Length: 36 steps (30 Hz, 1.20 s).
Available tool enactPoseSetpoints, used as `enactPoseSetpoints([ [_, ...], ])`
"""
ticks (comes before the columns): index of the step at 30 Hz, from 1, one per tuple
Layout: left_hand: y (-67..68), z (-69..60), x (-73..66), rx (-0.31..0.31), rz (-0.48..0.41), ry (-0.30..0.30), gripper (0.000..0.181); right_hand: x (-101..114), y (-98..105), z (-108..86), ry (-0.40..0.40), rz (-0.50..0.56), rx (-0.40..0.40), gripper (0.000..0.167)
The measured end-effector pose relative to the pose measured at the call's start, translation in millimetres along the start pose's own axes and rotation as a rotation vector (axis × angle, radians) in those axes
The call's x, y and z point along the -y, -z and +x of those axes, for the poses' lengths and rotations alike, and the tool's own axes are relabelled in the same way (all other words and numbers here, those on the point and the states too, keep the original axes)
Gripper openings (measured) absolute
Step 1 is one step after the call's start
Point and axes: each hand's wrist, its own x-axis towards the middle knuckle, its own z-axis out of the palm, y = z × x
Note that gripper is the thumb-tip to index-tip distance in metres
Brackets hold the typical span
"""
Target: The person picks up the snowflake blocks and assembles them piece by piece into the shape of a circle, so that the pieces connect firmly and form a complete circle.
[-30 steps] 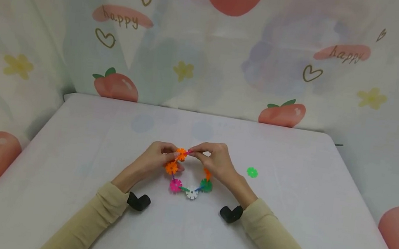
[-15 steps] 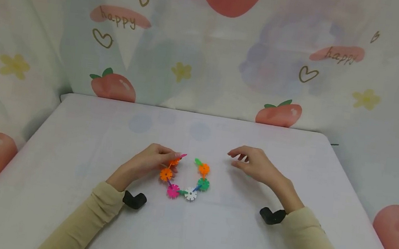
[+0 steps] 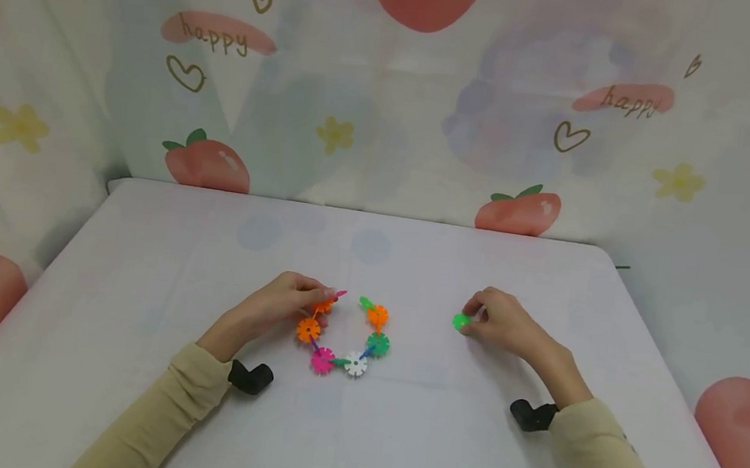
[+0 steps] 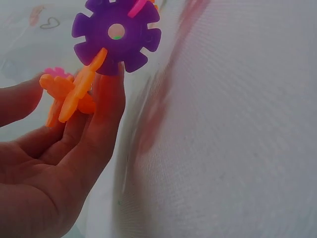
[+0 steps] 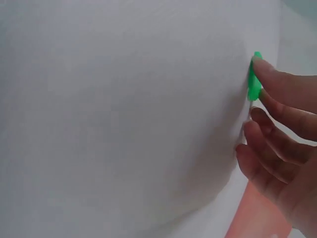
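My left hand (image 3: 283,305) pinches one end of a chain of notched plastic snowflake discs. The chain curves on the tabletop in an unclosed ring, through a pink disc (image 3: 323,360), a white disc (image 3: 355,365), a green disc (image 3: 378,344) and an orange disc (image 3: 377,315). A light green disc (image 3: 365,303) forms its other end, apart from the pink tip at my left fingers. A purple disc (image 4: 111,42) joins the held orange disc (image 4: 77,96) in the left wrist view. To the right, my right hand (image 3: 507,326) pinches a loose light green disc (image 5: 254,79) at the table surface.
The table (image 3: 335,448) wears a pale cloth. A patterned curtain (image 3: 404,113) with fruit and flower prints stands behind it and on both sides. Black wrist mounts (image 3: 251,378) sit at both cuffs.
My right hand has let go of the chain, moved right and taken hold of the loose light green disc. The left hand keeps the chain's end and has shifted slightly left and down.
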Motion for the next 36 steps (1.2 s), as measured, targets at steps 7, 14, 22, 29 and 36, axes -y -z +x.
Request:
enactPoseSetpoints([
  [7, 0.2, 0.9, -1.0, -0.007, 0.008, 0.005, 0.037, 9, -7, 8.6, 0.049, 0.084, -0.018, 0.018],
  [14, 0.6, 1.0, -0.9, -0.004, 0.011, 0.005, 0.037, 32, -17, 22.0, 0.11, 0.203, -0.03, 0.018],
  [22, 2.5, 0.6, 0.2, 0.032, -0.001, -0.022, 0.036, 69, -28, 39.9, 0.154, 0.31, -0.008, 0.017],
  [29, 2.5, 1.2, -0.2, 0.032, 0.01, -0.019, 0.036, 94, -38, 51.7, 0.233, 0.367, 0.016, 0.017],
  [36, 1.0, 0.4, -1.5, 0.041, -0.031, -0.036, 0.037, 110, -45, 58.5, 0.28, 0.399, 0.018, 0.015],
])
